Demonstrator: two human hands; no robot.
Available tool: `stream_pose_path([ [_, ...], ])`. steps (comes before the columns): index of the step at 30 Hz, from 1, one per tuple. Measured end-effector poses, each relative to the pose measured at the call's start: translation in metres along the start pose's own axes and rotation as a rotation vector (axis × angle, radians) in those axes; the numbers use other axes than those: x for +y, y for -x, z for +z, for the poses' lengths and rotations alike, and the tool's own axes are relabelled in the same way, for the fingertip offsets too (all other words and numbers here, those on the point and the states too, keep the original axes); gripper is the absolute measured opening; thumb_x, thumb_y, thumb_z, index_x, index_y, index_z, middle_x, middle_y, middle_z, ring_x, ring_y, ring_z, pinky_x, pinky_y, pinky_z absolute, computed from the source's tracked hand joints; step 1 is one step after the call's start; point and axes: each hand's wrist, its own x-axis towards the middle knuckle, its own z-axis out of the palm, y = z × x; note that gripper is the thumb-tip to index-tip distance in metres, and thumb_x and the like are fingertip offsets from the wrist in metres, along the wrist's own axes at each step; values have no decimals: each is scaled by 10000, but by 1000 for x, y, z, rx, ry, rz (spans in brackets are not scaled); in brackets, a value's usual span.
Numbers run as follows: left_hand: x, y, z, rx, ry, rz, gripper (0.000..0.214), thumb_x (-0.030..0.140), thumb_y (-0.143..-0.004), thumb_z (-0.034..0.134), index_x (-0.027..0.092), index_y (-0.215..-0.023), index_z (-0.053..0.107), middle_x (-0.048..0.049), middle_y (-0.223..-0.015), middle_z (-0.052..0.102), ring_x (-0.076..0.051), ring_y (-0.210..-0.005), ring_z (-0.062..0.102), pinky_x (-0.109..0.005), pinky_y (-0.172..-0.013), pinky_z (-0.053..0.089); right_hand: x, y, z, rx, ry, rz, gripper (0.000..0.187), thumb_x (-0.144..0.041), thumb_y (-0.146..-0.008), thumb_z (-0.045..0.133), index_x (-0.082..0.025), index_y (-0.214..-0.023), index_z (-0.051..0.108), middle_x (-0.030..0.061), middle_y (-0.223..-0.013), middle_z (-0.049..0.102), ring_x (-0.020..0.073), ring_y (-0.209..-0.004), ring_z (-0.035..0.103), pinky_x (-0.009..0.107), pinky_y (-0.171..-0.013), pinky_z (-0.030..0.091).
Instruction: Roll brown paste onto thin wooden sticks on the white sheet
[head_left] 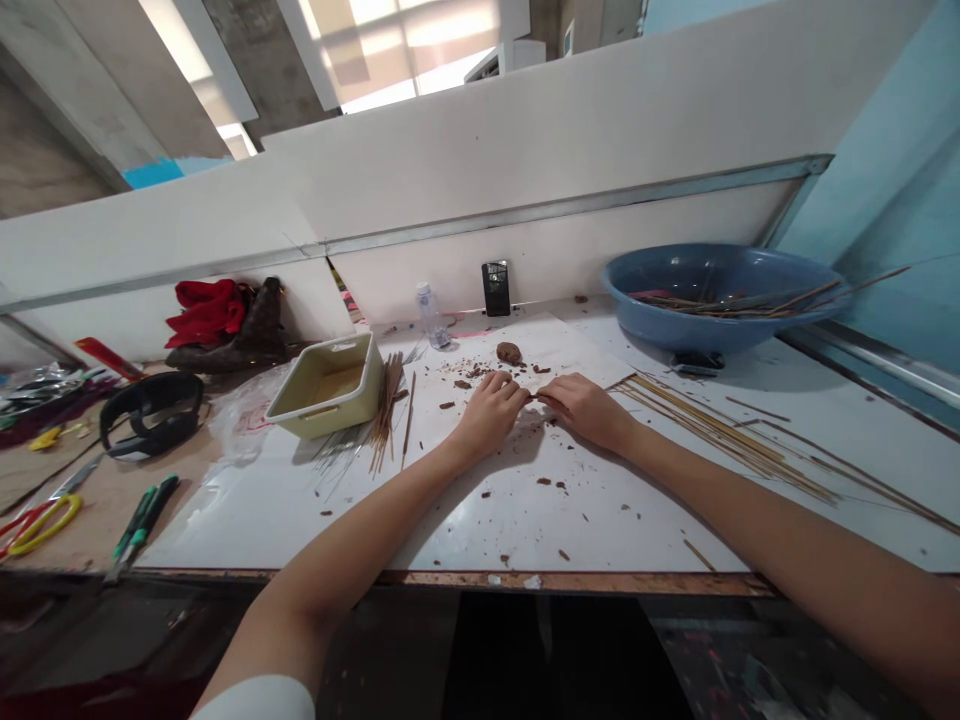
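My left hand [491,412] and my right hand [589,408] meet over the white tabletop, fingers closed on the two ends of a thin dark brown stick [534,397]. Most of that stick is hidden by my fingers. Just beyond them sits a brown clay-like lump [508,352], with brown crumbs [461,370] scattered around. Left of my left hand lie a single brown-coated stick [409,420] and a bundle of similar brown sticks [387,410]. Several long tan sticks [720,430] are spread to the right of my right hand.
A blue basin [720,325] holding long sticks stands back right. To the left are a pale green tub [326,415], scissors [45,520], cutters [142,520] and a black strap [150,385]. A bottle [430,318] and phone [496,290] stand by the partition.
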Motion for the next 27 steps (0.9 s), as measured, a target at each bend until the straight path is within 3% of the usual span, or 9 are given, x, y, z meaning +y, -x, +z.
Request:
stream_pose_path([
  [7,1,0,2,32,31,-37,281,264,-1167,472,199,-1120,742,-115,-1023,760,-317,-1122,624,-504,-1010,541,-3,-1,-1,15,-32,18,278,-322,-1173,476,-215,-1160,733,135,-1089,807,318,-997,743,510,-949,585],
  [27,1,1,1,18,8,-60,186,137,-1073,584,209,-1146,739,-111,-1077,760,-332,-1168,616,-520,-1060,525,-6,-2,-2,41,-121,110,237,-309,-1154,511,-222,-1129,731,137,-1078,785,320,-1011,748,495,-928,620],
])
